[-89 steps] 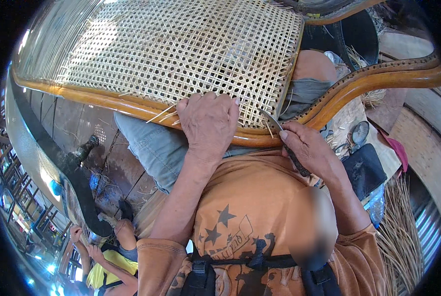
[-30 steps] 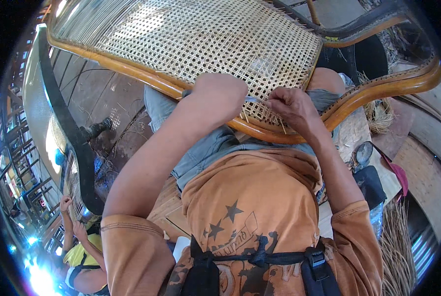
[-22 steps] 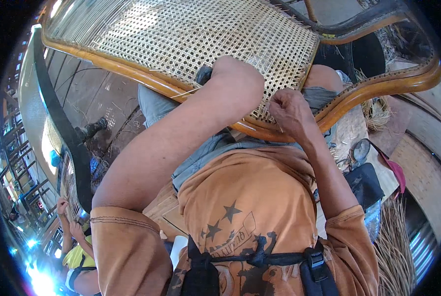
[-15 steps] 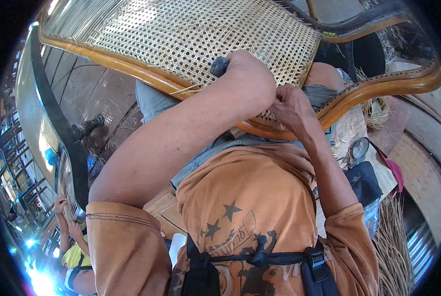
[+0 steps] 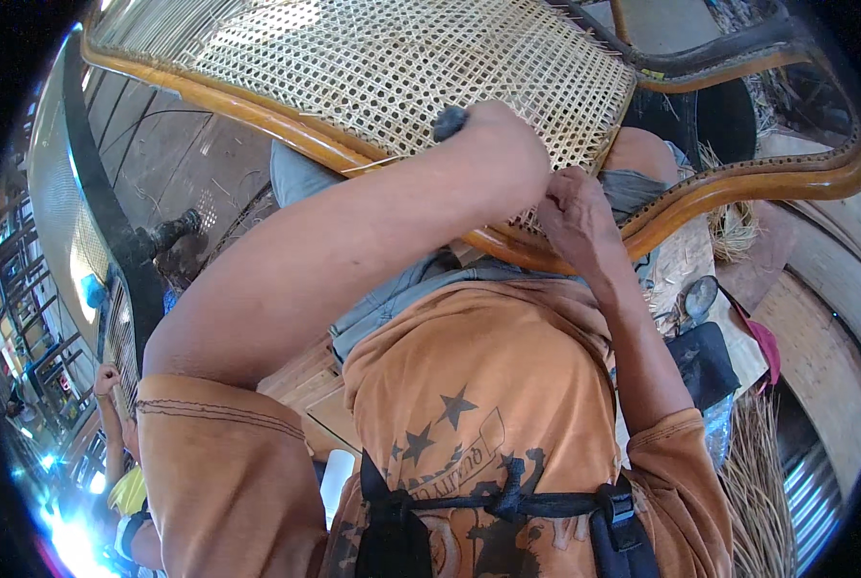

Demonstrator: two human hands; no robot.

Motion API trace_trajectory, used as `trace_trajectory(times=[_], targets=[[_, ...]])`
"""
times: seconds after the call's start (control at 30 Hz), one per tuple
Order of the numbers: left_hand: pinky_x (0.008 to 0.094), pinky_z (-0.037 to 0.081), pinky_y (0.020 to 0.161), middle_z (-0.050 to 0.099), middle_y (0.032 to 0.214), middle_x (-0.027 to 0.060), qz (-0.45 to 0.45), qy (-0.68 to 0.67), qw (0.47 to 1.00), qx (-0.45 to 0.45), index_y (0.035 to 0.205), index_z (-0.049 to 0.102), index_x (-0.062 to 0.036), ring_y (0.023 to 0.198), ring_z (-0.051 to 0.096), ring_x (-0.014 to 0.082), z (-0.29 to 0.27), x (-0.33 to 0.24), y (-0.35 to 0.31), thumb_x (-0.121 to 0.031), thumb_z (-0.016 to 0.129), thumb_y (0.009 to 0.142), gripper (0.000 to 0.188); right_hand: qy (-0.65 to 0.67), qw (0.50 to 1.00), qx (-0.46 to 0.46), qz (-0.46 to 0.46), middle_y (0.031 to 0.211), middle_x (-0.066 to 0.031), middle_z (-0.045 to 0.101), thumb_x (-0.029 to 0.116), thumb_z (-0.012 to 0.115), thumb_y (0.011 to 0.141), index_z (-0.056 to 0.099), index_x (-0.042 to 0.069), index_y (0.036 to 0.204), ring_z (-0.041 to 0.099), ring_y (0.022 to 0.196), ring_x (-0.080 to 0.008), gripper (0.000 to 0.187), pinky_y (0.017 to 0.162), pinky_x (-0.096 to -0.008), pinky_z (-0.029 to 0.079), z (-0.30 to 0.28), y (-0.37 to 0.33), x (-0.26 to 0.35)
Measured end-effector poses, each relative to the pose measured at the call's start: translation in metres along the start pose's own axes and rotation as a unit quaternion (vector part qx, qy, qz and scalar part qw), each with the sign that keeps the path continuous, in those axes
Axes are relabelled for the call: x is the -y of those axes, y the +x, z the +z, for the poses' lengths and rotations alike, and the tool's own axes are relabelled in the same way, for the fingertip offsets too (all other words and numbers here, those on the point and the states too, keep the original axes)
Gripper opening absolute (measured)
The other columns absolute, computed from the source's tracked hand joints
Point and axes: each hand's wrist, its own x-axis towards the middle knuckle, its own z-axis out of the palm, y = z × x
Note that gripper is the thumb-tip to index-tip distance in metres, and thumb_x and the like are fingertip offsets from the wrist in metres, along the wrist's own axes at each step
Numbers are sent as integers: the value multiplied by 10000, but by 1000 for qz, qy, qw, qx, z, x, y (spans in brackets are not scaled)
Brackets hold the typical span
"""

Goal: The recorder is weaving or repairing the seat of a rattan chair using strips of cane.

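Observation:
A curved wooden chair frame [image 5: 266, 135] with woven cane webbing [image 5: 372, 72] lies across my lap. My left hand [image 5: 501, 144] is wrapped round a tool with a dark, rounded handle [image 5: 450, 122]; the handle end pokes out past the fist, and the working end is hidden behind the hand. Close beside it, my right hand [image 5: 575, 207] is closed at the webbing's near corner, by the frame's edge. Its fingertips press together, and whatever they hold is too small or hidden to make out. A loose cane strand [image 5: 372, 166] sticks out over the near rail.
On the right, a row of holes runs along the frame's curved rail [image 5: 739, 193]. Cane bundles [image 5: 753, 482], a coil of strands [image 5: 734, 226] and a dark pouch [image 5: 702, 364] lie beyond. Another caned frame [image 5: 93, 202] stands at left, with another person's hand [image 5: 107, 378] below it.
Both my hands stay at the same corner; the left hand and its handle shift slightly right. My left elbow swings outward a little. The other person at lower left has moved their hands.

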Motion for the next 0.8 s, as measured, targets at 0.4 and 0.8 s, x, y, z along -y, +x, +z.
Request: trace_trajectory(times=[0.4,0.8], targets=[[395,523,648,672,832,117,-28,-60,996,-61,830,690,-58,783,660,277,13,3,1,-129,554,750,173,-130,991,-1,41,930,-173,562,93,589,750,605,-2,823,529,891,-349,120,777,-411,455,11,0,13],[414,518,668,663,823,143,-125,-114,981,-95,802,677,-43,779,649,301,33,25,-33,-210,537,758,222,-149,956,150,-205,918,-100,543,61,558,741,549,42,856,535,900,-294,117,759,-365,473,-20,32,-5]])
